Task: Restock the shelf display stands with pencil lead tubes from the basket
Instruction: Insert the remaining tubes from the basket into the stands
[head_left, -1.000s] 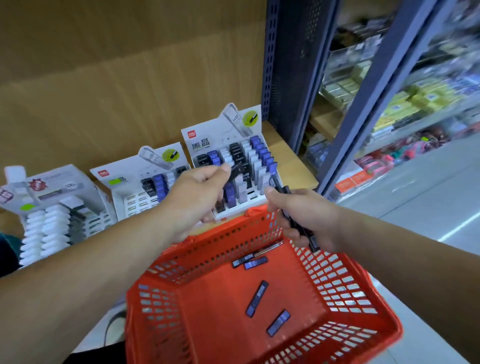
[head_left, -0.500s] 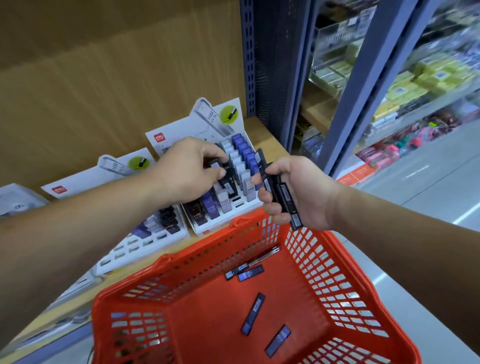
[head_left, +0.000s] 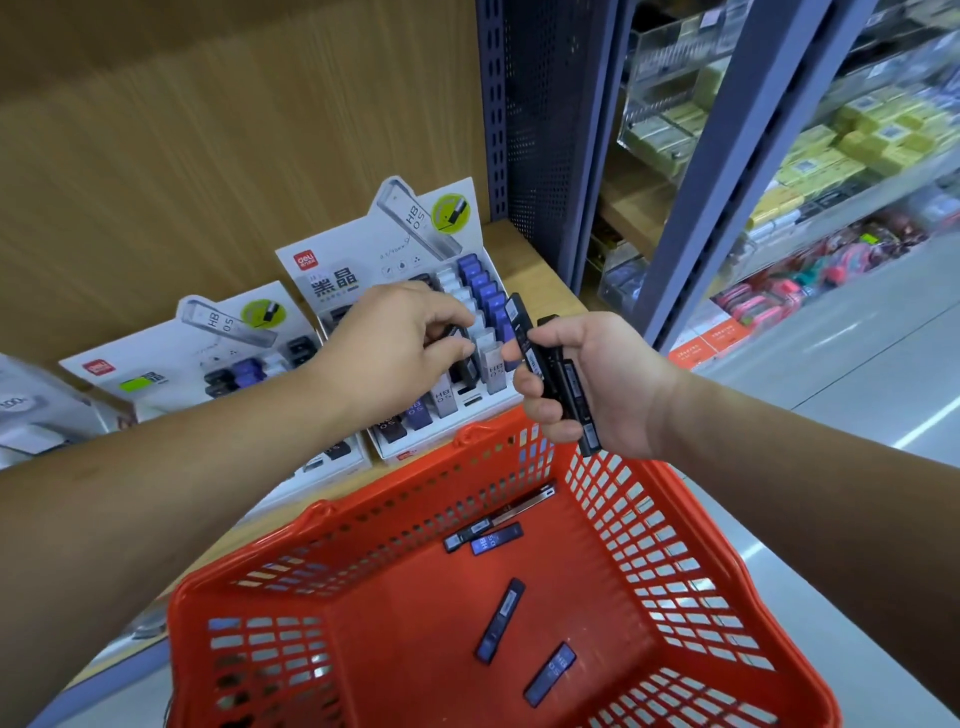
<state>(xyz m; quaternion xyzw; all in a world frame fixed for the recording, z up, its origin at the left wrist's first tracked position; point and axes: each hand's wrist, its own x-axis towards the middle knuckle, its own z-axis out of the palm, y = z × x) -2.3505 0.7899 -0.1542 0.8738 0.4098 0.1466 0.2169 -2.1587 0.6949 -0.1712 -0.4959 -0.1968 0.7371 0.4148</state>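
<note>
My left hand (head_left: 400, 348) is over the right display stand (head_left: 395, 249) and pinches a dark lead tube (head_left: 464, 358) between thumb and fingers, its lower end among the stand's rows of black, white and blue tubes. My right hand (head_left: 597, 384) hovers just right of the stand, above the basket's far rim, gripping a bundle of black lead tubes (head_left: 550, 364). The red plastic basket (head_left: 649, 545) sits below, with several loose tubes on its floor, such as a blue one (head_left: 501, 618).
A second lead stand (head_left: 208, 343) stands to the left on the wooden shelf (head_left: 530, 254), with a third one partly seen at the far left. A blue steel upright (head_left: 530, 130) borders the shelf on the right. Beyond it are stocked shelves and a grey aisle floor.
My left hand has gone from above the stand down into its rows with the dark tube. My right hand rose from the basket rim beside the stand. The view shifted right.
</note>
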